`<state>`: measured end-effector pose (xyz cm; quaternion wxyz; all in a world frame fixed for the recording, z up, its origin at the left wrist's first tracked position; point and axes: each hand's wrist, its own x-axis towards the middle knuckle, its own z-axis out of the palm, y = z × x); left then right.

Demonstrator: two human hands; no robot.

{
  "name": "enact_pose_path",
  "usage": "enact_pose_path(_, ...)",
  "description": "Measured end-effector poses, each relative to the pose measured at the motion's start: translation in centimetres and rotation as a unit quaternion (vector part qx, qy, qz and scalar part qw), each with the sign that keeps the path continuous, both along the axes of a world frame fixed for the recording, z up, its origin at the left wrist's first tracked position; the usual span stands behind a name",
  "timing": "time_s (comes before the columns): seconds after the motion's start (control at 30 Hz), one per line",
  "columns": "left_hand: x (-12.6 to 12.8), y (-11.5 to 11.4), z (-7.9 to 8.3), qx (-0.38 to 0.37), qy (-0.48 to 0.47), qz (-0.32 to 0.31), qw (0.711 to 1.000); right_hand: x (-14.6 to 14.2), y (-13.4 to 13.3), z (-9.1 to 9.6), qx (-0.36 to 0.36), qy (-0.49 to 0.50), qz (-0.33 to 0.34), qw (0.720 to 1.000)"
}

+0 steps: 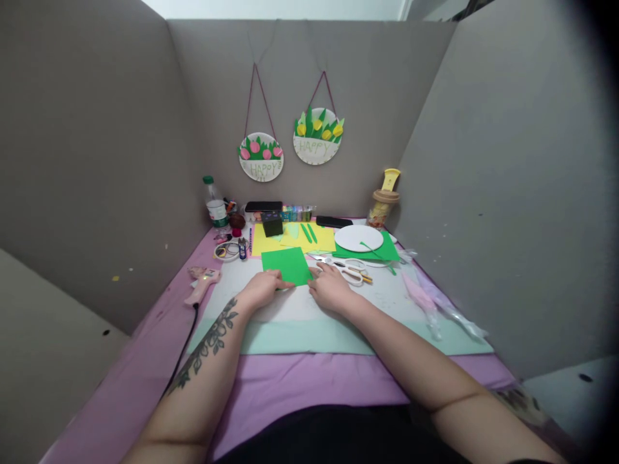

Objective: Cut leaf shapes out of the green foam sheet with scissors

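Note:
A square sheet of green paper (285, 265) lies near the middle of the white work surface. At its lower left edge is my left hand (264, 288), closed on the paper with the thumb stretched along the near edge. My right hand (331, 288) is closed at the sheet's right edge, its fingertips on the near right corner; how the paper sits between those fingers is partly hidden. White-handled scissors (355, 277) lie just beyond my right hand, partly covered by it. Yellow sheets (261, 241) with narrow green paper leaves (308, 233) on them lie behind the green paper.
A pink glue gun (203, 287) with a black cord rests at left, near a bottle (216, 206). Toward the right are a white paper plate (358, 238) on more green paper, and plastic packaging (432, 303). Two decorated plates (316, 151) hang on the back panel.

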<state>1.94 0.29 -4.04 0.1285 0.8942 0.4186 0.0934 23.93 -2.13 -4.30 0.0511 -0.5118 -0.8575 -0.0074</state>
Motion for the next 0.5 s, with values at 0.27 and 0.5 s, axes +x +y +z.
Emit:
enact_pose_path(0.27, -1.6, -2.2, 2.4, -0.028, 0.120, 0.178, 0.976, 0.6, 0.0, 0.3, -0.013, -0.007, -0.033, 0.999)
enact_pose_path(0.5, -1.9, -1.0, 1.6, 0.033, 0.026, 0.191, 0.981, -0.2, 0.1, -0.4, 0.022, 0.083, 0.020, 0.996)
